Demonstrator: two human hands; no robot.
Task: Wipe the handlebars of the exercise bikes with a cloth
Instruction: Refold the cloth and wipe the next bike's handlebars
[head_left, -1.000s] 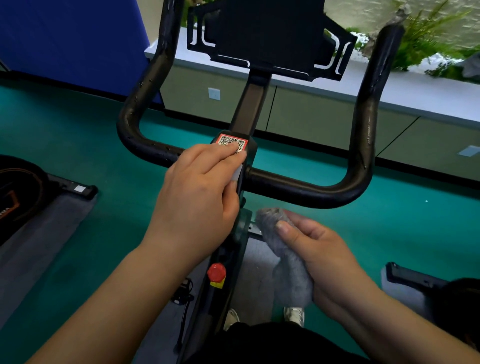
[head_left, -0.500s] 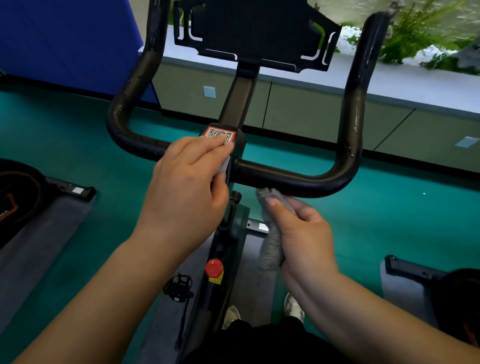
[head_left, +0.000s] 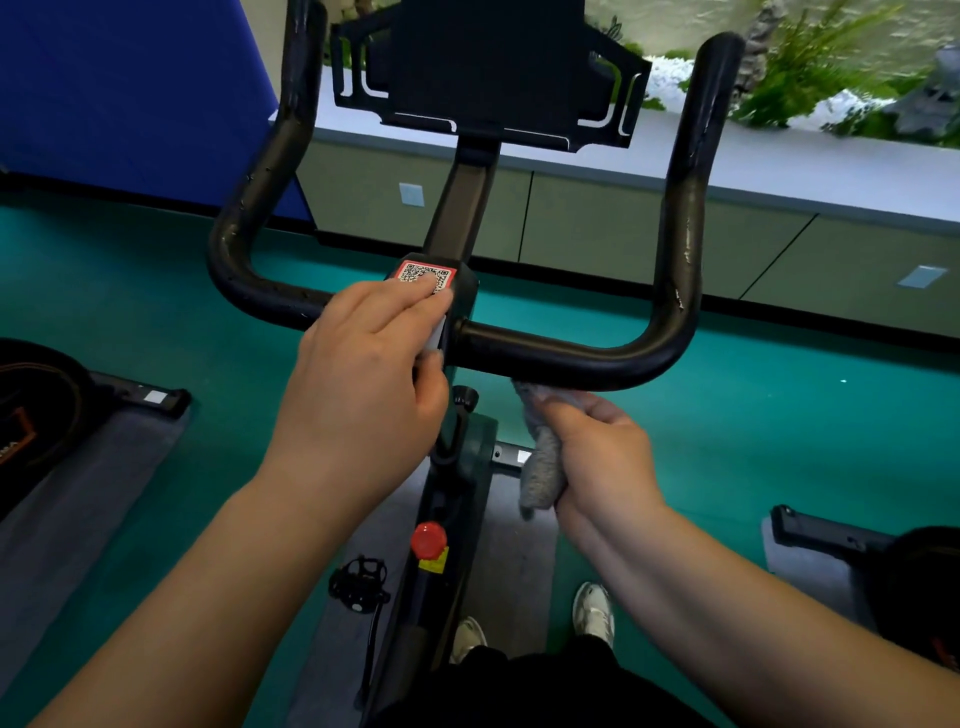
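Head view, first speaker: What fills the scene, biggest thing first?

Second speaker: Teal floor (head_left: 779, 441) spreads underneath everything. On it stands an exercise bike, its black handlebars (head_left: 545, 358) forming a wide U with two upright ends, and a dark tablet holder (head_left: 488, 73) above the middle.

First speaker: Where are the hands?

Second speaker: Left hand (head_left: 363, 384) lies over the centre clamp, fingers loosely bent, fingertips touching a red-edged QR sticker (head_left: 423, 273). Right hand (head_left: 602, 457) sits just under the right part of the crossbar, fingers clenched around a grey cloth (head_left: 540, 467).

First speaker: Does the cloth reach the bar?

Second speaker: Its top edge touches the bar's underside; the rest hangs from the fist.

First speaker: Anything smaller?

Second speaker: A red knob (head_left: 428, 538) on the frame, a black pedal (head_left: 361, 577) lower left, white shoes (head_left: 592, 608) below.
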